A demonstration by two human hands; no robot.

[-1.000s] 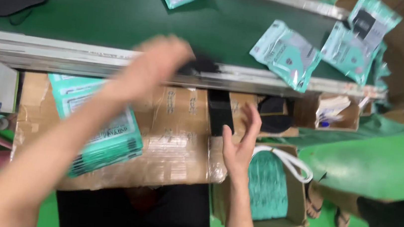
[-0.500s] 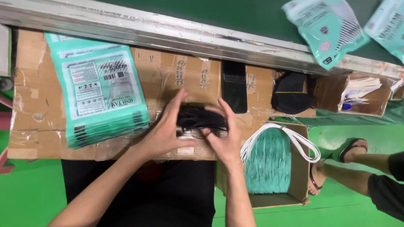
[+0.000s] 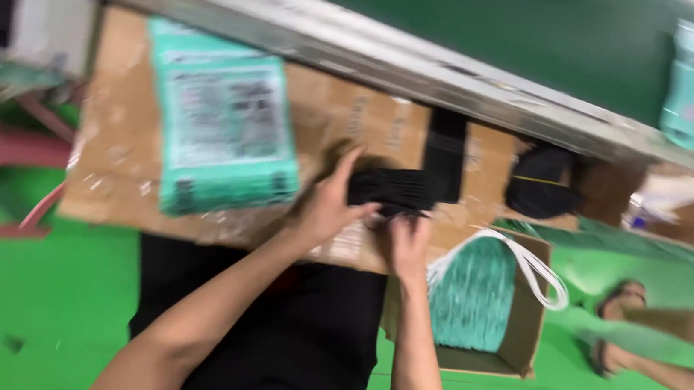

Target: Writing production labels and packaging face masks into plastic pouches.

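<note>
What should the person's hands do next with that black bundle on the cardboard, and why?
Probably keep pressing and squaring up the black bundle. Both the left hand and the right hand grip it over the cardboard sheet, and it looks uneven, though blur hides detail. The stack of teal pouches lies just to its left, so slipping it into one seems a likely later step.

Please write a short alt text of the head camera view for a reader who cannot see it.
Two bare hands, left hand and right hand, hold a small black fabric bundle over a brown cardboard work surface. A stack of teal plastic packets lies to the left, and an open cardboard box of teal bags to the right.
</note>
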